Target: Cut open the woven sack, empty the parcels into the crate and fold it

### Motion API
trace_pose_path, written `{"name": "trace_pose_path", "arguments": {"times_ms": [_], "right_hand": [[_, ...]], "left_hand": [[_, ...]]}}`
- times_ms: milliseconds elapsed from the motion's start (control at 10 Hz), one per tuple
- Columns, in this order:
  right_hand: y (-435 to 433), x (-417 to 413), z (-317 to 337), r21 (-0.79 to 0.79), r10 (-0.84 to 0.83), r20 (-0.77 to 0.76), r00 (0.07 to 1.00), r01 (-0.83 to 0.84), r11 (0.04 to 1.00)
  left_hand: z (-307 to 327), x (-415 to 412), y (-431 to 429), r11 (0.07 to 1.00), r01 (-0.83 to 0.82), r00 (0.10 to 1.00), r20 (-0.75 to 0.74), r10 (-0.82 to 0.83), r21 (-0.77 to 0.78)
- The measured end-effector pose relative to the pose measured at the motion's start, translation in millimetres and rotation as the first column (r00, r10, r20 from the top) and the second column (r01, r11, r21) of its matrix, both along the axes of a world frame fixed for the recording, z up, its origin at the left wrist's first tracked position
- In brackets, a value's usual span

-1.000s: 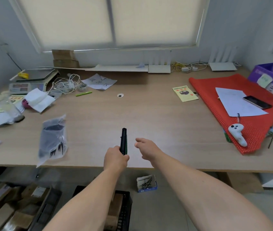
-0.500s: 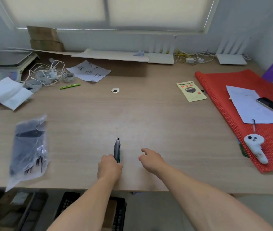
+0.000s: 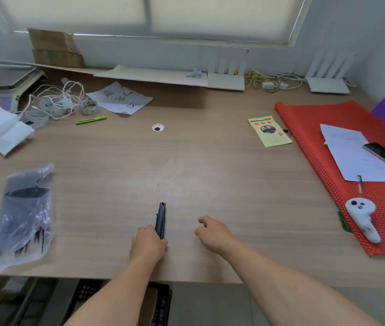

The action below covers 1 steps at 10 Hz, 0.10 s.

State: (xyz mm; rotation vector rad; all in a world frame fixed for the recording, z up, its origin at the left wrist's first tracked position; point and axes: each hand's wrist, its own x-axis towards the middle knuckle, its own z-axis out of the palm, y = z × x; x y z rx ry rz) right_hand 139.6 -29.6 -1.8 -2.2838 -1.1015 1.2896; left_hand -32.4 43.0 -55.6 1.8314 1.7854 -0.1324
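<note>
Black crate (image 3: pixel 163 304) is showing under the counter's near edge, less of it than a second ago; head is tipping up toward the counter (image 3: pixel 186 165). Woven sack is not in view, so I cannot tell how far the cutting or emptying has got.

Left hand (image 3: pixel 148 243) is gripping the utility knife (image 3: pixel 161 218) by its lower end, body pointing away from me, low over the counter. No blade is showing at the tip. Both hands are reaching further in from the edge than before.

Right hand (image 3: pixel 212 232) is drifting away from the knife, fingers loosely curled, holding nothing. My guess: I am setting the knife down.

Further left, a clear plastic bag (image 3: pixel 22 215) is lying flat.
</note>
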Motion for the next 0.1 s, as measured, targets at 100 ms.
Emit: {"name": "trace_pose_path", "arguments": {"times_ms": [100], "right_hand": [[2.9, 5.1, 14.2, 0.027, 0.034, 0.066, 0.997, -0.036, 0.999]], "left_hand": [[16.8, 5.4, 7.5, 1.000, -0.003, 1.000, 0.006, 0.003, 0.029]]}}
